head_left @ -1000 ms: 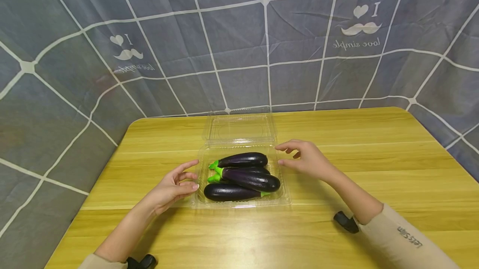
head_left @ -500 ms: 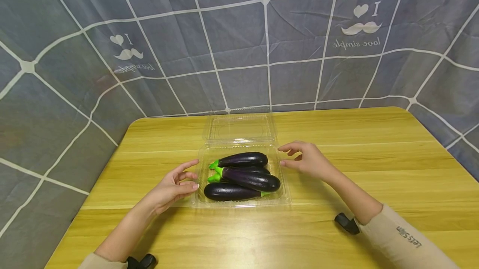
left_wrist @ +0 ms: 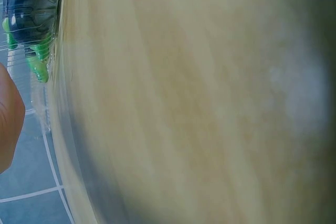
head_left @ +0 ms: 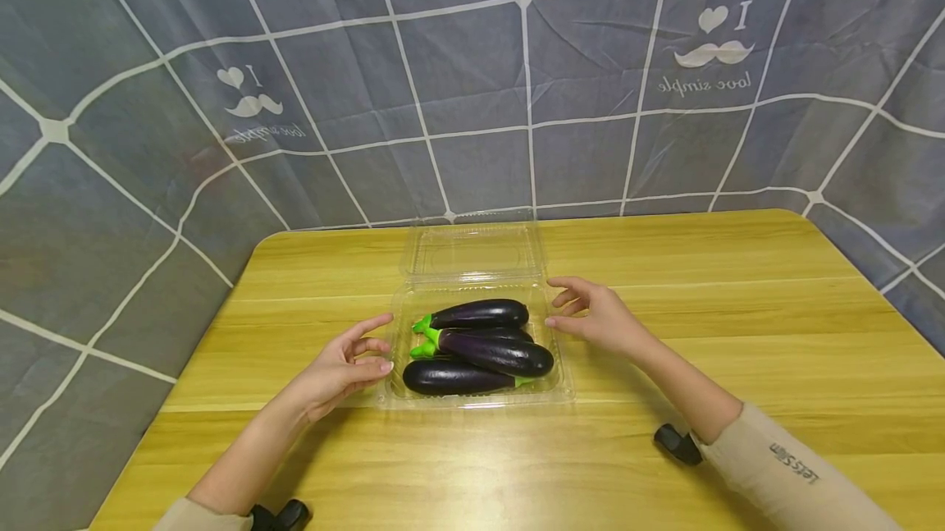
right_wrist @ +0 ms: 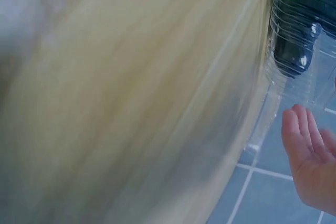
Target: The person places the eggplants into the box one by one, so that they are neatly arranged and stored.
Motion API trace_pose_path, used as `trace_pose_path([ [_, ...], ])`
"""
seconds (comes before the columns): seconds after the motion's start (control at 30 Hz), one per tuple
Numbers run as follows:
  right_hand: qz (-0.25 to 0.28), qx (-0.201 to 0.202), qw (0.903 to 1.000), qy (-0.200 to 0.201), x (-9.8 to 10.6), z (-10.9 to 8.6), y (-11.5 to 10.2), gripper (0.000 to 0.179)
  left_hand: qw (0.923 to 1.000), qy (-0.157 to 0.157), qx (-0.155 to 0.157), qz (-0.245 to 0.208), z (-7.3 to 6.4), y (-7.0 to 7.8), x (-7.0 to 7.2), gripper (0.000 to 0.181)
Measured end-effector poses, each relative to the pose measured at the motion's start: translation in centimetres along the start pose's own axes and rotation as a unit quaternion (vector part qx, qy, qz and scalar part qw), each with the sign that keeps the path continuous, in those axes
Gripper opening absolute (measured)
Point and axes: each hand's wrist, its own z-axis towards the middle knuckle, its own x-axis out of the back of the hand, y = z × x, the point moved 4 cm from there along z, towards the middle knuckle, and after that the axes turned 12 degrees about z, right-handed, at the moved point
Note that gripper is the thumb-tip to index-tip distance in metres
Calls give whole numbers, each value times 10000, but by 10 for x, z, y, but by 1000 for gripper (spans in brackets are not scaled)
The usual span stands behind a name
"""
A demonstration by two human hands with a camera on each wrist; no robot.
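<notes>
A clear plastic clamshell box (head_left: 472, 403) lies on the table with its lid (head_left: 476, 256) folded back. Several dark purple eggplants (head_left: 495, 353) with green stems are piled in its base; one lies partly hidden under another. At the box's left side is my left hand (head_left: 335, 375), fingers spread and slightly bent, the thumb tip at the rim. My right hand (head_left: 601, 319) hovers by the right rim, its fingers loosely bent; whether they touch the plastic is unclear. Neither hand holds anything. In the right wrist view, the right hand (right_wrist: 312, 161) appears near an eggplant (right_wrist: 294, 51) inside the box.
The wood-grain table (head_left: 472, 465) extends around the box on every side. Behind and beside it hangs a grey curtain (head_left: 472, 88) with white grid lines. Black wrist devices (head_left: 677, 443) are worn at both sleeves.
My right hand's fingers have shifted slightly along the box's right rim, and the right forearm has drawn slightly left. The left hand, box and eggplants stay put.
</notes>
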Motion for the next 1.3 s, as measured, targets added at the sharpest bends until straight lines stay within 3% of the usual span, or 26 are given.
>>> trace_pose_path([
  [0.13,975,-501,9939,-97,-3,1,1,79,10000,1,-8,-3,0,1,0,75],
  [0.23,1761,-926,9799,-152,-6,0,4,84,10000,-5,-2,-4,0,1,0,75],
  [0.4,2627,-1497,9530,-170,-7,-1,11,74,10000,-5,31,-30,-1,1,-1,75],
  [0.6,3324,-1622,9282,-397,-10,-1,12,68,10000,-15,34,-53,-1,1,-1,76],
  [0.8,3438,-1572,9246,-468,-10,3,11,77,10000,-12,32,-61,-1,1,-1,76],
  [1.3,3530,-1636,9201,-455,-9,7,11,78,10000,-38,-25,-82,-1,1,-1,76],
])
